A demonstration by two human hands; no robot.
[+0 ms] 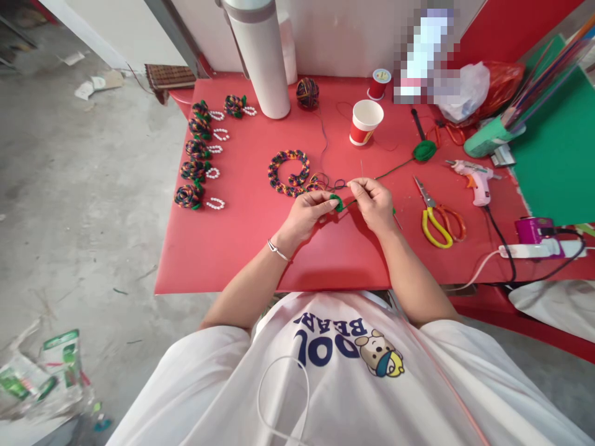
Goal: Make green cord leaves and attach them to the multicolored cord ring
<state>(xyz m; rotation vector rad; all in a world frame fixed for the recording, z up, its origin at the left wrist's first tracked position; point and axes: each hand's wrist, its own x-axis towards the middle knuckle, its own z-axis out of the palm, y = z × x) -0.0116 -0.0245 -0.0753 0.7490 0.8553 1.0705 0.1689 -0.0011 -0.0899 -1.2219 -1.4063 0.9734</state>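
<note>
Seen from the head camera, a glossy red table (232, 248) stands on a grey concrete floor against a white wall, and everything below is placed relative to the white paper cup with a red band (365, 121) near the table's back edge.

In front of the cup and a little to its left, both hands meet over the table. The left hand (307, 214) has its fingers closed narrowly on a small green yarn piece (336, 202), pinching it at the fingertips. The right hand (375, 201) is just beside it, thumb and forefinger pinched together on a thin green yarn strand (395, 168). That strand runs from the fingers up and to the right, its long axis slanting to a small ball of green yarn (424, 150) right of the cup. The green piece lies between the two hands, touching the left fingertips; the right hand is nearer the ball.

Just left of the hands lies a multicoloured braided yarn ring (288, 173). Far left of the cup, a row of multicoloured yarn rosettes with pearl-bead loops (194, 167). Right of the cup: yellow-handled scissors (436, 220) and a pink-and-white glue gun (475, 179). Behind and left of the cup stands a tall white cylinder (264, 59).
</note>
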